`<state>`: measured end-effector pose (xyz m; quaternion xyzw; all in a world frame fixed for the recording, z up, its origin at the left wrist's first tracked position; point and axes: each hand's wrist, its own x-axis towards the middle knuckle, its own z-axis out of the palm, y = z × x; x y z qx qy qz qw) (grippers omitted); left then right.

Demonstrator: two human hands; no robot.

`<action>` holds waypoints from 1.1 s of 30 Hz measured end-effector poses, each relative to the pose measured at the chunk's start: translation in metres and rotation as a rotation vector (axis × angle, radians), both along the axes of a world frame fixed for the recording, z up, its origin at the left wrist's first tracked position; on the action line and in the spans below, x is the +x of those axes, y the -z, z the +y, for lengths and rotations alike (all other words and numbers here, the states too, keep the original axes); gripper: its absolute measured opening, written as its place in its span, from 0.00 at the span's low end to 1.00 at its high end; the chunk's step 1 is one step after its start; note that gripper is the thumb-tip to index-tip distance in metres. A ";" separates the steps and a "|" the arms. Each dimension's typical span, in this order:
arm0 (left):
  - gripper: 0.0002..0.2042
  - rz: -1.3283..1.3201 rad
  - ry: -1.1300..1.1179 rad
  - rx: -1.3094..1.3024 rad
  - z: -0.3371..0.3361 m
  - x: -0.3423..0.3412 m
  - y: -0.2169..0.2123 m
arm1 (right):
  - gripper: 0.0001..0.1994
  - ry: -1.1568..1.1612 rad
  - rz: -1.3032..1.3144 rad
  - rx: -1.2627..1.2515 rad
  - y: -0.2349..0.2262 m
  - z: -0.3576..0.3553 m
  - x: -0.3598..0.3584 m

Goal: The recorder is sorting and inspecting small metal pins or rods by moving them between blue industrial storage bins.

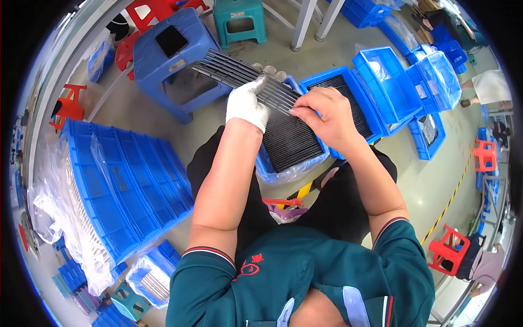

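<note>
gripping dark strips, left fingers curled around, right fingers pinching ends

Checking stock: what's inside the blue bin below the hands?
Dark strips; clear plastic at the near edge of the bin. Held strips, left hand and right hand hide part; deeper contents are covered.

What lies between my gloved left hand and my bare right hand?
In the head view, long grey strips run from the left hand to the right hand.

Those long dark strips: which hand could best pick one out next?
The right hand, probably: it's bare and its fingertips pinch at one end of the strips, while the gloved left hand supports them farther along.
</note>
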<state>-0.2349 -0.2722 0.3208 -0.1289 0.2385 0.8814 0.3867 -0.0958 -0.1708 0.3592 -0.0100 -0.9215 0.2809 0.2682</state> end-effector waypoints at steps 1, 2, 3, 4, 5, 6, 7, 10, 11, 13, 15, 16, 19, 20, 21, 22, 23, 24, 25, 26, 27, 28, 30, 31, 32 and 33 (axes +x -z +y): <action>0.08 -0.002 0.001 -0.009 0.000 0.000 0.000 | 0.05 0.005 0.014 0.025 0.001 0.000 0.000; 0.08 -0.005 -0.004 -0.007 0.000 0.000 0.000 | 0.05 0.011 0.028 0.049 0.002 0.000 -0.001; 0.08 -0.013 -0.011 -0.004 0.001 0.000 0.001 | 0.05 0.006 0.025 0.051 0.001 0.000 -0.001; 0.07 -0.020 -0.017 0.000 0.001 0.000 0.001 | 0.05 0.003 0.020 0.064 0.001 -0.002 0.000; 0.07 -0.022 -0.020 0.002 0.001 -0.001 0.001 | 0.05 0.000 0.014 0.076 0.000 -0.002 0.000; 0.07 -0.020 -0.013 -0.017 0.001 -0.001 0.001 | 0.05 -0.003 0.013 0.079 0.000 -0.002 0.000; 0.07 -0.018 -0.007 -0.038 0.001 -0.001 0.001 | 0.05 0.001 0.022 0.092 0.001 -0.003 -0.001; 0.07 -0.030 -0.015 -0.042 0.001 -0.002 -0.001 | 0.06 -0.004 0.063 0.150 0.000 -0.005 -0.002; 0.07 -0.031 -0.018 -0.041 0.001 -0.001 -0.003 | 0.06 -0.009 0.096 0.194 0.000 -0.005 -0.002; 0.07 -0.075 -0.039 -0.073 0.003 0.002 -0.007 | 0.06 -0.059 0.123 0.290 -0.001 -0.008 -0.002; 0.07 -0.081 -0.045 -0.065 0.003 0.001 -0.002 | 0.06 -0.086 0.119 0.417 -0.001 -0.014 0.001; 0.07 -0.087 -0.047 -0.059 0.003 0.001 -0.002 | 0.06 -0.088 0.121 0.417 0.000 -0.013 0.001; 0.07 -0.130 -0.049 -0.051 0.003 0.000 -0.001 | 0.06 -0.028 0.092 0.381 0.002 -0.010 0.003; 0.07 -0.129 -0.048 -0.051 0.004 0.001 -0.001 | 0.06 -0.011 0.040 0.374 0.001 -0.009 0.004; 0.07 -0.143 -0.026 -0.017 0.004 0.002 0.000 | 0.06 0.008 -0.013 0.366 0.001 -0.008 0.004; 0.07 -0.156 -0.005 0.017 0.004 0.003 0.000 | 0.06 0.010 -0.013 0.366 0.002 -0.008 0.004; 0.07 -0.160 -0.001 0.011 0.005 0.004 0.001 | 0.06 -0.009 -0.032 0.361 0.003 -0.008 0.003; 0.07 -0.159 0.003 0.010 0.005 0.004 0.002 | 0.06 -0.027 -0.051 0.355 0.004 -0.008 0.003; 0.07 -0.128 0.012 -0.007 0.004 0.004 0.003 | 0.06 -0.023 -0.051 0.354 0.003 -0.009 0.004; 0.07 -0.096 0.022 -0.024 0.004 0.004 0.004 | 0.06 0.001 0.003 0.314 -0.001 -0.009 0.005; 0.07 -0.096 0.035 -0.021 0.005 0.003 0.006 | 0.05 0.027 0.056 0.273 -0.004 -0.010 0.007; 0.08 -0.097 0.048 -0.018 0.007 0.003 0.007 | 0.05 0.045 0.103 0.236 -0.006 -0.008 0.008; 0.08 -0.085 0.064 -0.046 0.013 0.003 0.013 | 0.05 0.129 0.153 0.080 -0.010 -0.005 0.009; 0.09 -0.089 0.085 -0.066 0.014 0.001 0.018 | 0.05 0.161 0.141 -0.019 -0.014 0.000 0.010; 0.08 -0.135 0.093 -0.069 0.016 0.002 0.021 | 0.05 0.218 0.145 -0.068 -0.015 0.007 0.010; 0.07 -0.115 0.121 -0.138 0.021 -0.002 0.026 | 0.06 0.278 0.149 -0.118 -0.014 0.015 0.010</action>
